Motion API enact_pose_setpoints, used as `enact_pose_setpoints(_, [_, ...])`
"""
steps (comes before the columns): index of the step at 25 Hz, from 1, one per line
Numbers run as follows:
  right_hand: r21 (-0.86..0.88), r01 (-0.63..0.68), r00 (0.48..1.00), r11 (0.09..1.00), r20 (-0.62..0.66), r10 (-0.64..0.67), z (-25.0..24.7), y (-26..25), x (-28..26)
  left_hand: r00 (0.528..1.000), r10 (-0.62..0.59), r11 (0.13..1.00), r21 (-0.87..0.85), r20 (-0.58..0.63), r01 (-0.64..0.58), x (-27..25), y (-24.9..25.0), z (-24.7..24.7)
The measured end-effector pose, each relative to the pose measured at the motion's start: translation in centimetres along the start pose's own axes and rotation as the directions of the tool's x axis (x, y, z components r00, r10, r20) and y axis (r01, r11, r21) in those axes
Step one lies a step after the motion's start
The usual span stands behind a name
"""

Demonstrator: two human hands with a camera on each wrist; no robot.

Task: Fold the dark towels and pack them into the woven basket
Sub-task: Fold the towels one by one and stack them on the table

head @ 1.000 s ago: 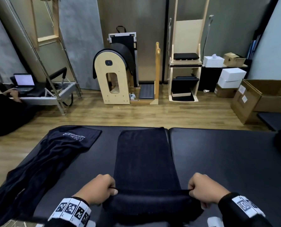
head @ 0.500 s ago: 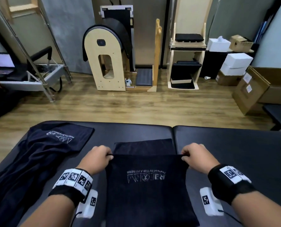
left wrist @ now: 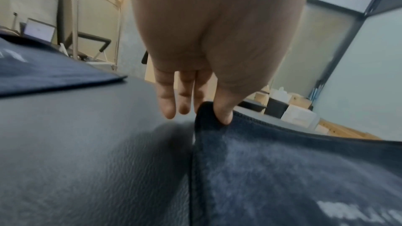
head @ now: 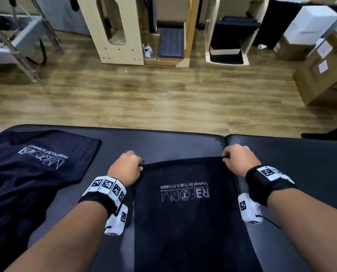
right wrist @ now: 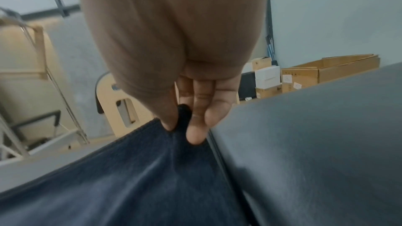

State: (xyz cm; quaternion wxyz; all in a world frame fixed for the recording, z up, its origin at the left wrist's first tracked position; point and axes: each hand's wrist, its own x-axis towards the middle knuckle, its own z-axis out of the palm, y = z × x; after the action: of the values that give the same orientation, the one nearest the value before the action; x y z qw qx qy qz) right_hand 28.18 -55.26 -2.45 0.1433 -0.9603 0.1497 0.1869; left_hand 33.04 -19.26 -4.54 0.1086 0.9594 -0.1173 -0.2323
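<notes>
A dark towel (head: pixel 185 213) with a white printed logo lies folded over on the black padded table (head: pixel 183 142), its far edge stretched between both hands. My left hand (head: pixel 127 166) pinches the far left corner (left wrist: pixel 208 118) between thumb and finger. At the far right corner (right wrist: pixel 182 118), my right hand (head: pixel 236 159) pinches the cloth the same way. A second dark towel (head: pixel 30 173), also with a logo, lies loosely spread at the table's left. No woven basket shows in any view.
Beyond the table's far edge is wooden floor (head: pixel 163 95) with wooden exercise equipment (head: pixel 114 30) and a metal frame (head: pixel 16 46) at left. Cardboard boxes (head: pixel 320 71) and white boxes (head: pixel 309 24) stand at the right. A seam (head: pixel 224 140) splits the table pads.
Both hands carried the towel's near edge forward over the rest of it, to the far end, so the logo side now faces up. The head view has tilted down.
</notes>
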Motion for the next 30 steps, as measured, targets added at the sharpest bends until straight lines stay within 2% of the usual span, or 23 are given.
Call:
enact_pose_setpoints(3, [-0.043,-0.039,0.999,0.998,0.034,0.04,2.1,-0.3,1.7,1.0,0.017,1.0,0.008,0.022,-0.018,1.7,-0.5,0.4])
enact_pose_setpoints(5, [-0.022,-0.035,0.998,0.999,0.052,0.036,2.2,-0.5,2.3,0.997,-0.008,1.0,0.014,0.079,0.007,2.4,-0.4,0.1])
enact_pose_setpoints(7, [-0.014,-0.038,0.99,0.999,0.135,0.04,1.6,-0.6,2.8,0.992,-0.006,0.998,0.067,0.13,-0.003,2.8,-0.3,-0.1])
enact_pose_setpoints(10, [-0.094,-0.021,0.968,0.995,0.246,0.044,1.2,-0.6,2.7,0.981,0.04,0.991,0.116,0.191,-0.063,3.0,-0.4,-0.2])
enact_pose_setpoints(14, [-0.077,-0.009,0.975,0.997,0.22,0.026,0.5,-1.1,1.1,0.979,0.006,1.0,-0.005,0.203,-0.005,2.3,0.0,-0.7])
enact_pose_setpoints(17, [0.042,-0.033,0.981,0.999,0.193,0.024,-1.0,-1.3,-0.4,0.983,0.009,1.0,-0.012,0.183,-0.006,0.4,0.8,-2.0])
enact_pose_setpoints(20, [0.135,0.024,0.981,0.991,0.188,-0.049,-4.8,-1.5,-2.4,0.987,0.005,1.0,0.01,0.16,-0.007,-2.8,1.7,-5.6])
enact_pose_setpoints(22, [0.153,0.077,0.986,0.985,0.138,-0.098,-8.7,-2.1,-4.1,0.998,0.002,1.0,0.018,0.064,-0.003,-5.2,2.5,-9.3])
enact_pose_setpoints(25, [0.132,0.189,0.979,0.973,-0.105,-0.176,-15.8,-3.8,-7.5,0.987,0.011,1.0,0.003,-0.162,-0.011,-9.4,4.4,-16.4])
enact_pose_setpoints(26, [0.163,0.222,0.961,0.961,-0.202,-0.187,-18.1,-4.1,-9.2,0.963,0.014,1.0,-0.011,-0.268,-0.018,-11.4,5.1,-18.7])
enact_pose_setpoints(28, [0.179,0.301,0.902,0.937,-0.372,-0.219,-21.7,-4.1,-12.4,0.884,0.031,0.998,-0.035,-0.466,-0.054,-15.7,6.5,-22.3])
enact_pose_setpoints(30, [0.102,0.374,0.834,0.922,-0.472,-0.286,-22.9,-3.3,-15.1,0.819,0.062,0.994,-0.037,-0.571,-0.101,-19.6,7.7,-23.3])
